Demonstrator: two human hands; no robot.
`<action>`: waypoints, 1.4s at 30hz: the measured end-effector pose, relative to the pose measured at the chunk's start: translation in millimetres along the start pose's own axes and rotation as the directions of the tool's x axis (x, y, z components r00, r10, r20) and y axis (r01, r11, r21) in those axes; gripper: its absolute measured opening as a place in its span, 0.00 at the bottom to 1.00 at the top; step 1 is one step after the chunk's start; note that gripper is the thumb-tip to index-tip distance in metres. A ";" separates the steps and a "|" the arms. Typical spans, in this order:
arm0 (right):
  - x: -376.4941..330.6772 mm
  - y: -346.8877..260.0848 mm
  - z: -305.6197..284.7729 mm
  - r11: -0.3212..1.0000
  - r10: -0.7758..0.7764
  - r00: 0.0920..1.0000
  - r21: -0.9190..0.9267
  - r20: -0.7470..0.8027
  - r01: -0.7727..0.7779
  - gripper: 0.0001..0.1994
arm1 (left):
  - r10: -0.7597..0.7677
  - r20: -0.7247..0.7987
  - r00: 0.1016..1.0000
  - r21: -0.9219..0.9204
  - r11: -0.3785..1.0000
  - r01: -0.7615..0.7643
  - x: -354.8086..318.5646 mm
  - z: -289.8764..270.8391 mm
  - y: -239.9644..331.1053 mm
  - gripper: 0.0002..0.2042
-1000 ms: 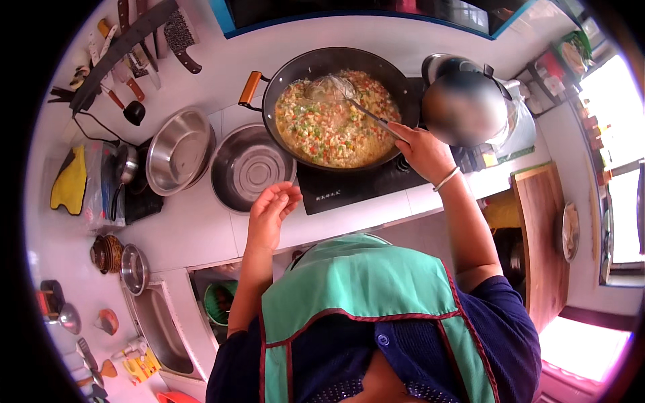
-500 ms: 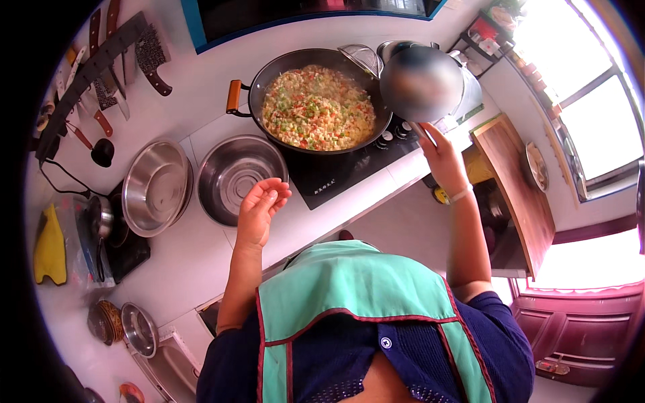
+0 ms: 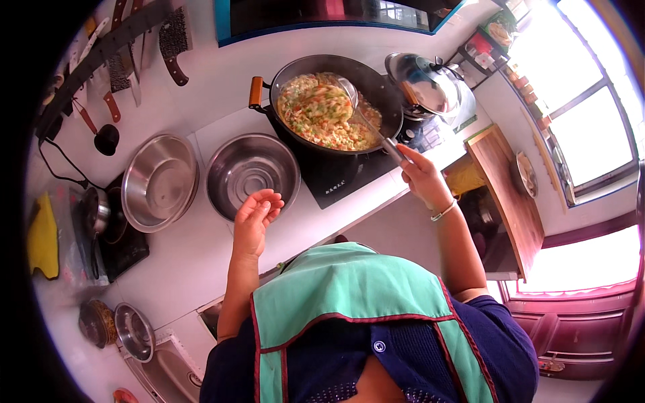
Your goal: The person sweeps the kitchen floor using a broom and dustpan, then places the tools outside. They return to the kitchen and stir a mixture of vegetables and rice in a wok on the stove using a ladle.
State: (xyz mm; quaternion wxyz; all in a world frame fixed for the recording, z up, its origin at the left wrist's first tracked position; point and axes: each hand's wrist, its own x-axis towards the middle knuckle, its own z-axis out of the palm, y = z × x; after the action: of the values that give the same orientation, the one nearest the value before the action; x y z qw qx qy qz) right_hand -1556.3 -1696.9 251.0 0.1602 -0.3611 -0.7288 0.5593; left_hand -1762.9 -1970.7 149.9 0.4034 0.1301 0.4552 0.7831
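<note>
The right hand [image 3: 424, 178] is gripping the handle of a skimmer [image 3: 373, 127], while the left hand [image 3: 254, 213] is hanging unclenched, grasping nothing. A white counter [image 3: 198, 258] is bearing a black cooktop [image 3: 336, 185], and on that a dark wok [image 3: 388, 114] is sitting. Beside it, a steel basin [image 3: 228, 161] is standing, its near rim being partly covered by the left hand. A lidded pot [image 3: 423, 87] is sitting just behind the wok's right side. Diced food [image 3: 319, 107] is filling the wok's bottom and partly hiding the skimmer's head.
</note>
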 end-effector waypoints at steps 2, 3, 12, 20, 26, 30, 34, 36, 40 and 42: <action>10.9 0.1 -9.9 0.963 -0.177 0.983 -0.213 -0.042 0.164 0.18 | 0.036 -0.022 0.999 -0.007 0.999 -0.036 0.6 -1.1 3.5 0.11; 26.3 7.0 -17.4 0.905 -0.305 0.950 -0.330 -0.065 0.268 0.18 | 0.048 -0.030 0.998 -0.005 0.999 -0.048 0.9 0.4 4.7 0.11; 122.0 29.7 -34.8 0.773 -0.327 0.941 -0.547 0.092 0.322 0.17 | 0.097 -0.150 0.984 0.001 0.995 -0.098 -7.2 17.2 -14.5 0.12; 53.3 12.0 -60.2 0.993 -0.104 0.963 -0.035 0.248 0.116 0.19 | 0.050 -0.117 0.992 0.006 0.999 -0.050 7.0 42.7 -23.5 0.12; -18.9 -22.7 -73.3 0.974 -0.146 0.978 -0.154 0.148 0.168 0.19 | 0.000 -0.006 1.000 0.006 1.000 0.000 22.1 41.7 -26.4 0.11; -45.1 -33.6 -69.4 0.987 -0.048 0.981 -0.141 0.189 0.076 0.19 | -0.025 0.042 0.999 -0.001 1.000 0.025 28.4 37.8 -33.0 0.11; -38.9 -19.1 -67.3 0.891 -0.114 0.958 -0.399 0.264 0.216 0.18 | -0.057 0.057 0.997 -0.004 0.998 0.057 35.1 40.4 -37.9 0.11; -22.3 -9.4 -62.7 0.673 -0.321 0.907 -0.609 0.271 0.420 0.19 | -0.059 0.055 0.997 0.003 0.998 0.058 37.3 41.6 -38.4 0.11; 9.9 -2.0 -64.9 0.601 -0.301 0.928 -0.711 0.220 0.364 0.18 | -0.029 0.028 0.999 0.000 1.000 0.029 39.4 44.7 -36.8 0.11; 25.7 -1.1 -66.5 0.616 -0.257 0.950 -0.727 0.176 0.302 0.17 | -0.014 -0.009 1.000 -0.002 1.000 0.014 37.8 46.3 -36.2 0.11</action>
State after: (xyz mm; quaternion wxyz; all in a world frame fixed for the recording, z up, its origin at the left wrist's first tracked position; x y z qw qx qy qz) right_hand -1532.0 -1632.4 269.1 0.0633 -0.2615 -0.9444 0.1891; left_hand -1742.1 -1904.7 139.8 0.4069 0.1230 0.4569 0.7814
